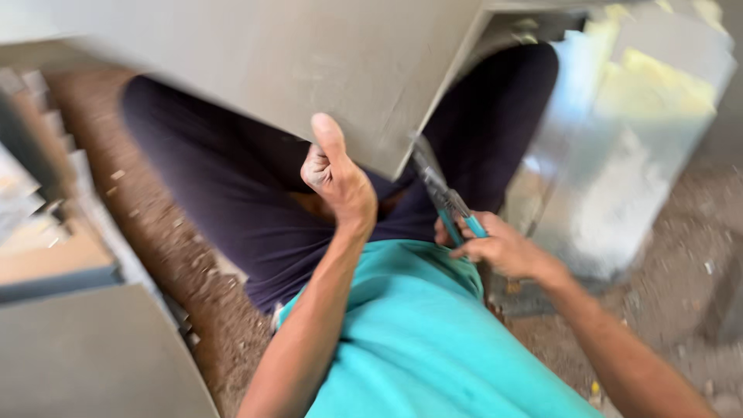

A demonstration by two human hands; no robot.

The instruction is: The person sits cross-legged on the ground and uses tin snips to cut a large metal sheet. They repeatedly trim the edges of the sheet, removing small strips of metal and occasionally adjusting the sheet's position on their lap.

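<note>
Left hand (338, 179) raised with thumb up and fingers (313, 176) curled; right hand (495, 248) closed in a fist.

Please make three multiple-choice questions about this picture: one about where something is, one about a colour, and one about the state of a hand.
1. Where do the pliers meet the grey tile?
A. at its lower corner edge
B. at its top edge
C. they lie on the ground

2. What colour are the plier handles?
A. red
B. teal
C. yellow

3. How is the left hand set?
A. flat and open on the ground
B. closed on the tile's edge, thumb up
C. holding the pliers

Key: 1 A, the plier tip reaches the tile's lower corner. 2 B, teal handles show in the grip of the right hand. 3 B, the thumb lies up against the tile face and the fingers curl under its edge.
</note>
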